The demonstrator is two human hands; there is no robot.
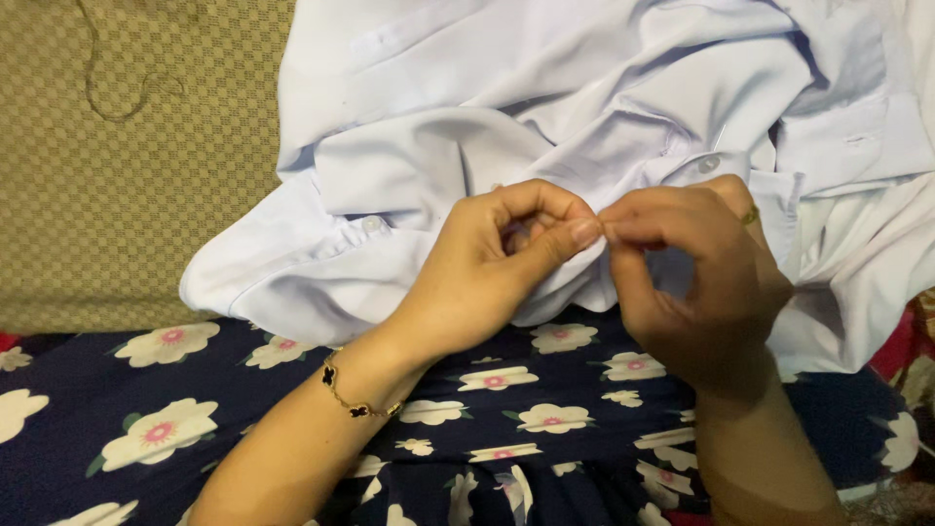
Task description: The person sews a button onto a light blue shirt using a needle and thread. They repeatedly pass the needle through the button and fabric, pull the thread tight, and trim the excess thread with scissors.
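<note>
pale blue shirt [604, 117] lies bunched across our lap on the dark floral dress [506, 409]. our left hand [497, 268] and right hand [696, 278] meet fingertip to fingertip, each pinching its fabric near a button [709, 165].

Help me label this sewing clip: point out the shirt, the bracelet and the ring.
white shirt [467, 146], head view, on its crumpled middle.
bracelet [353, 396], head view, on the chain at the left wrist.
ring [750, 216], head view, on the gold band.

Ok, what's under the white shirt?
The shirt lies over a tan checked cushion and a navy flowered dress on the lap. What else it covers cannot be seen.
</note>
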